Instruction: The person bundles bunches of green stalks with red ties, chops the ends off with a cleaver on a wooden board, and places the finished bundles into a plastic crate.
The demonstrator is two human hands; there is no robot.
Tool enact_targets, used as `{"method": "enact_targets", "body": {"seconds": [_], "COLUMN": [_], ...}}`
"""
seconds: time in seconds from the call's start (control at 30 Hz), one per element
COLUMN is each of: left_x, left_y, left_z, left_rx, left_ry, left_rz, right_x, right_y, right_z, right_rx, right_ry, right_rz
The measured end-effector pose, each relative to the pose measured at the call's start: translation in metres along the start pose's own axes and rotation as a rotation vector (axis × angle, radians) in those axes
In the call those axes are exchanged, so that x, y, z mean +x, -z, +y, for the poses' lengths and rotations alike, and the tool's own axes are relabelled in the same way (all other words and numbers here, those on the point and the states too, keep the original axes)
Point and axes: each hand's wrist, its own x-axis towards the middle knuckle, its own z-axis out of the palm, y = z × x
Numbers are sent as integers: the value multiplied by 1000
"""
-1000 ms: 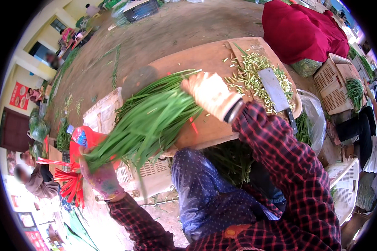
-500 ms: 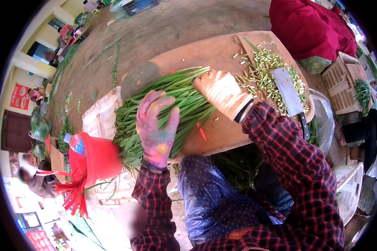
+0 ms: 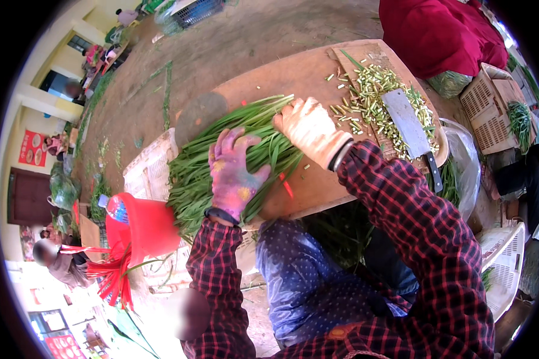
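Note:
A loose bunch of garlic chives (image 3: 191, 167) lies across the wooden board (image 3: 263, 78), pale stem ends to the right, leaves fanning left over the edge. My left hand (image 3: 233, 173), in a stained purple-pink glove, rests on the leaves with fingers spread and slightly bent. My right hand (image 3: 308, 128), in a cream glove, is closed round the stem ends; its fingertips are partly hidden. To its right a cleaver (image 3: 406, 122) with a black handle lies flat on many short cut stem pieces (image 3: 377, 87). A narrow red strip (image 3: 286, 186) lies just below the bunch.
Left of the board stands a red bucket (image 3: 153, 230) with red strips (image 3: 114, 275) hanging beside it. A white plastic crate (image 3: 147, 164) is behind it. Beige crates (image 3: 485, 110) and a dark red cloth heap (image 3: 440, 39) are at the right. Other people sit far left.
My left hand has shifted right and down onto the leaves, its fingers bending a little more. My right hand keeps its hold on the stem ends. The whole view has shifted slightly.

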Motion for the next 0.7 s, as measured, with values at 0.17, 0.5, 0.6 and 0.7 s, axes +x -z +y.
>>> {"method": "enact_targets", "body": {"seconds": [0.17, 0.5, 0.6, 0.7], "left_x": [-24, -11, 1, 12], "left_y": [88, 87, 72, 70], "left_z": [40, 95, 125, 121], "left_rx": [-356, -823, -1029, -1074], "left_ry": [-32, -46, -11, 47], "left_rz": [-73, -220, -441, -575], "right_x": [-29, -46, -59, -66], "right_y": [48, 163, 175, 197], "right_z": [18, 61, 65, 80], "right_rx": [-64, -174, -301, -320], "right_ry": [-26, 435, 620, 443], "right_rz": [636, 590, 436, 392]}}
